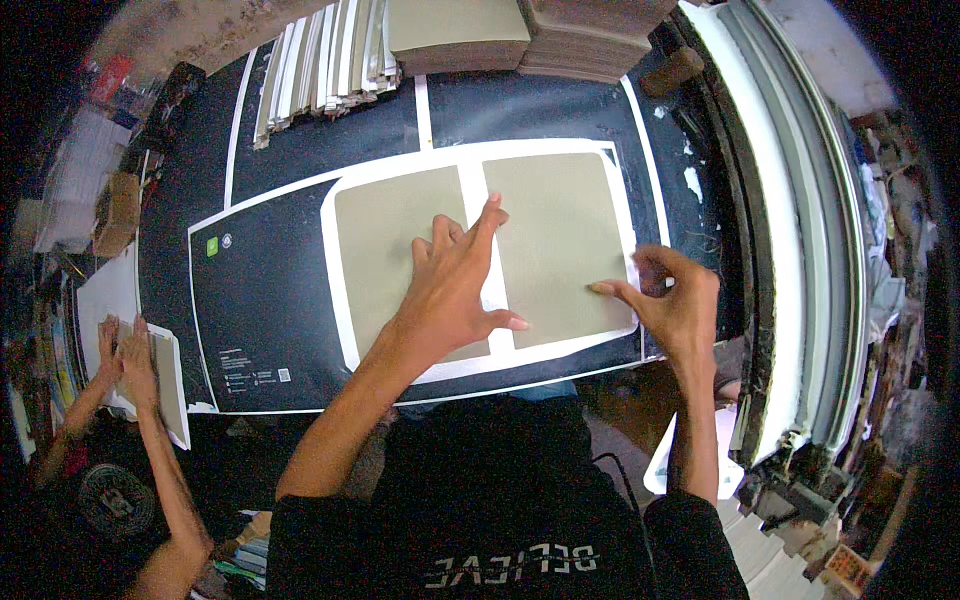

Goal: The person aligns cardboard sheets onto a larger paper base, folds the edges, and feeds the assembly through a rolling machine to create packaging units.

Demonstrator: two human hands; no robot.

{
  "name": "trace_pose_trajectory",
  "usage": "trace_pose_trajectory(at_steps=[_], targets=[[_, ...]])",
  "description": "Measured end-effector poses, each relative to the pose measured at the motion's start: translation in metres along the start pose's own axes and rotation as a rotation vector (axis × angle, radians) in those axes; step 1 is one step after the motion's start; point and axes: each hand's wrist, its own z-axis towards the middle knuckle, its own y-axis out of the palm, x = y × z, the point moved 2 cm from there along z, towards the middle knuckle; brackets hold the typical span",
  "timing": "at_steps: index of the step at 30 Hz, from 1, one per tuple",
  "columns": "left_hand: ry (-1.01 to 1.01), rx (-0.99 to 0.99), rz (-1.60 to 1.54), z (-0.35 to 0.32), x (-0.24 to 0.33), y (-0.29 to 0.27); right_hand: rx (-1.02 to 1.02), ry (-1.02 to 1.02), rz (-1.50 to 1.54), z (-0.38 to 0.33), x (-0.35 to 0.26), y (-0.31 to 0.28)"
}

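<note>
Two grey-beige boards lie side by side on a white sheet [473, 182]: the left board [385, 225] and the right board [565, 220]. White margins show around them, with a white strip between. My left hand [442, 295] rests over that strip, fingers spread, its thumb and fingertips reaching the right board's inner edge. At the right board's outer edge is my right hand [685, 308], thumb over the board and curled fingers by the white margin. A gap shows between its thumb and fingers, which are slightly blurred. I see nothing held in either hand.
Under the sheet lies a dark printed panel [265, 290] on a dark table. Stacked boards [460, 40] and a row of white-edged sheets [325, 60] stand at the back. A long metal machine rail [800, 230] bounds the right. Another person's hands [130, 355] press a board at left.
</note>
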Motion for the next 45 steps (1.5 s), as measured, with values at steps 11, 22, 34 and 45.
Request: trace_pose_trajectory(at_steps=[11, 22, 34, 45], targets=[[0.012, -0.004, -0.017, 0.000, 0.000, -0.002, -0.134, -0.607, -0.115, 0.004, -0.013, 0.043], [-0.008, -0.085, 0.061, 0.006, 0.007, -0.009, -0.160, -0.521, -0.068, 0.018, -0.019, 0.037], [0.058, -0.157, 0.305, 0.027, 0.033, -0.018, -0.223, -0.540, -0.145, 0.068, -0.022, 0.026], [0.084, -0.061, 0.173, 0.025, 0.014, -0.024, -0.265, -0.401, -0.212, 0.030, -0.009, 0.015]])
